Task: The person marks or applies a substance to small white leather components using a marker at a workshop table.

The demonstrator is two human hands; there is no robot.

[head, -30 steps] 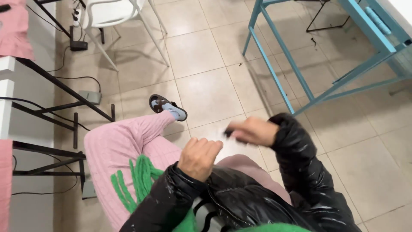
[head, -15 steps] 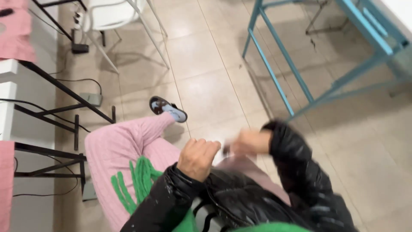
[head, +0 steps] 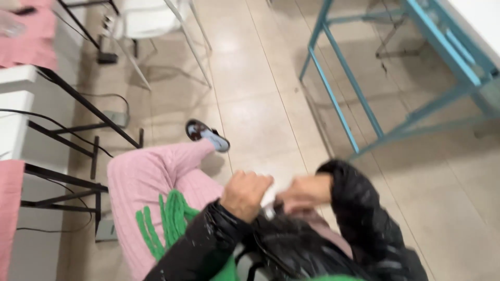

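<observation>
Seated person, both hands together above the lap — left hand (head: 245, 192) curled into a fist, right hand (head: 304, 192) at its three o'clock, blurred, its grip unreadable. Between them a small pale object (head: 268, 200), axis indiscernible. Pink trousers (head: 151, 182) at nine o'clock.

Floor (head: 260, 109): beige glossy tiles. Standing on it: teal metal frame (head: 359, 104) at 1 o'clock; white chair (head: 156, 26) at 11 o'clock; black-legged table (head: 21, 109) at 9 o'clock; dark shoe (head: 205, 134) near centre; cables (head: 104, 99) along the left.
</observation>
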